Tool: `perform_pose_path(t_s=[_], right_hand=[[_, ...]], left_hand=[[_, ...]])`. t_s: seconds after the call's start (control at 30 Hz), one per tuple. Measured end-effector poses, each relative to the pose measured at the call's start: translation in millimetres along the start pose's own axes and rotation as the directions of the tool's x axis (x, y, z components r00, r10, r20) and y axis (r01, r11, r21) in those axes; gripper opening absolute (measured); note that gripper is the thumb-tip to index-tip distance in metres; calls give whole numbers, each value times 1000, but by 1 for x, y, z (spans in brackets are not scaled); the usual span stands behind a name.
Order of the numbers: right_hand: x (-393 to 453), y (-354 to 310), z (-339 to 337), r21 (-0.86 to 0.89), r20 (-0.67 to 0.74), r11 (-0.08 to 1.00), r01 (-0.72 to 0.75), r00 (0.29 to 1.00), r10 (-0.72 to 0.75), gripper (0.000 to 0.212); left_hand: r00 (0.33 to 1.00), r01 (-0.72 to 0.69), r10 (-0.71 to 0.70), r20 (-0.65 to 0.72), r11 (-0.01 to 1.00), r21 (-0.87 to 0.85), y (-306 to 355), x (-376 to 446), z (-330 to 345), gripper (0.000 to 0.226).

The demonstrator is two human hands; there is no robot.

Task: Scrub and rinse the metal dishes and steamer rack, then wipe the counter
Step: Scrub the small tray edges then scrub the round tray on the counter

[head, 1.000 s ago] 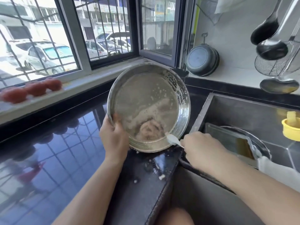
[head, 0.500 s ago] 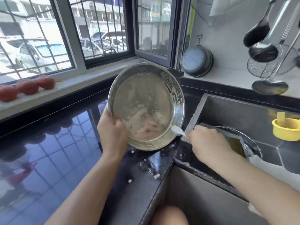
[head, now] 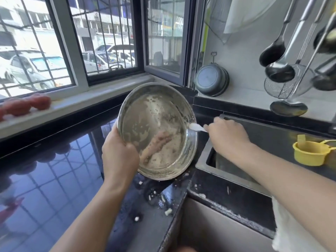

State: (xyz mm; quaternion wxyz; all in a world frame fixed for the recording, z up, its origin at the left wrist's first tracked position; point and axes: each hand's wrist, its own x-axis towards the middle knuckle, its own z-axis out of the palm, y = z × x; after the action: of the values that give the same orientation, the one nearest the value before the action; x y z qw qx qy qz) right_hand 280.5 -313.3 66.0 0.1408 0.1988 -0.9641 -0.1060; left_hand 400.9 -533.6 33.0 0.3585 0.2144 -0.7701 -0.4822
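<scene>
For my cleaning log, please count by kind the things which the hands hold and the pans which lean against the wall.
metal dish: 1, gripped by the left hand
white scrubbing tool: 1, held by the right hand
dark pan, against the wall: 1
Total: 3

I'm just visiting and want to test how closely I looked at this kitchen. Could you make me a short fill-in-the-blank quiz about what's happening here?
1. The left hand grips the rim of a round ____ dish, held tilted over the black counter.
2. The right hand holds a white tool against the dish's ____ edge.
3. A small cup at the sink is coloured ____.

Missing words: metal; right; yellow
</scene>
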Motion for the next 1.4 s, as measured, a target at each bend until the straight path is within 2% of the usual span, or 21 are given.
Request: perform_pose_path(t_s=[0.07, 0.1, 0.2, 0.27, 0.37, 0.4, 0.43, 0.5, 0.6, 0.7, 0.8, 0.87, 0.97, 1.07, 1.13, 1.2, 1.27, 1.33, 1.4], right_hand=[[9, -5, -1, -90, -62, 994, 64, 996, -70, 40], [8, -10, -1, -120, -46, 989, 91, 994, -97, 40], [-12, -27, 8, -65, 151, 988, 141, 980, -130, 37], [-33, -40, 2, 70, 314, 978, 199, 926, -211, 31], [-40, -49, -14, 263, 494, 928, 264, 789, -365, 28], [-36, -49, -15, 272, 517, 925, 264, 771, -372, 26], [-31, -46, -17, 216, 534, 946, 240, 782, -321, 23], [-17, -31, -19, 74, 460, 988, 132, 875, -151, 17], [5, -16, -18, 76, 216, 997, 4, 976, -21, 23], [30, -36, -3, 153, 32, 988, -2, 999, -3, 31], [57, -64, 4, 337, -83, 941, 35, 997, -8, 30], [59, -86, 3, 456, -94, 876, 155, 988, -126, 31], [20, -109, 5, 557, 33, 764, 325, 911, -411, 27], [-21, -89, 12, 470, 162, 806, 359, 863, -479, 27], [-37, -67, 11, 429, 176, 839, 334, 880, -440, 31], [-37, -52, 6, 404, 80, 862, 307, 927, -367, 34], [-16, -32, 1, 331, -36, 922, 202, 979, -202, 38], [6, -7, -4, 333, -95, 939, 81, 994, -52, 42], [7, 8, -10, 369, -116, 923, 108, 991, -70, 45]], left_hand=[[1000, 17, -17, 24, 1000, 16, 0, 2, 0, 59], [999, 28, -29, 33, 999, 19, -1, 2, 1, 58], [996, 89, -89, 32, 996, 3, -6, 4, 3, 56], [993, 116, -115, 16, 993, -27, -10, 6, 3, 58], [991, 135, -134, 13, 990, -39, -9, 5, 2, 58], [989, 148, -147, 22, 989, -28, -9, 4, 2, 55], [986, 164, -163, 32, 986, -14, -11, 4, 2, 50], [981, 189, -190, 46, 982, 18, -17, 7, 3, 43], [972, 218, -220, 77, 975, 38, -21, 13, 4, 45], [968, 216, -218, 128, 976, 24, -20, 16, 6, 48], [964, 214, -213, 157, 977, 6, -20, 14, 7, 47], [966, 212, -209, 151, 977, 1, -18, 11, 6, 44], [968, 231, -226, 113, 972, -36, -25, 12, 6, 35], [968, 243, -237, 78, 967, -80, -28, 10, 7, 27], [974, 219, -214, 73, 972, -85, -20, 9, 6, 29], [983, 176, -172, 71, 982, -70, -4, 9, 4, 29], [981, 171, -162, 105, 983, -74, 17, 10, 8, 29], [977, 162, -148, 151, 984, -80, 39, 7, 16, 29], [975, 118, -102, 198, 990, -71, 55, 4, 29, 29]])
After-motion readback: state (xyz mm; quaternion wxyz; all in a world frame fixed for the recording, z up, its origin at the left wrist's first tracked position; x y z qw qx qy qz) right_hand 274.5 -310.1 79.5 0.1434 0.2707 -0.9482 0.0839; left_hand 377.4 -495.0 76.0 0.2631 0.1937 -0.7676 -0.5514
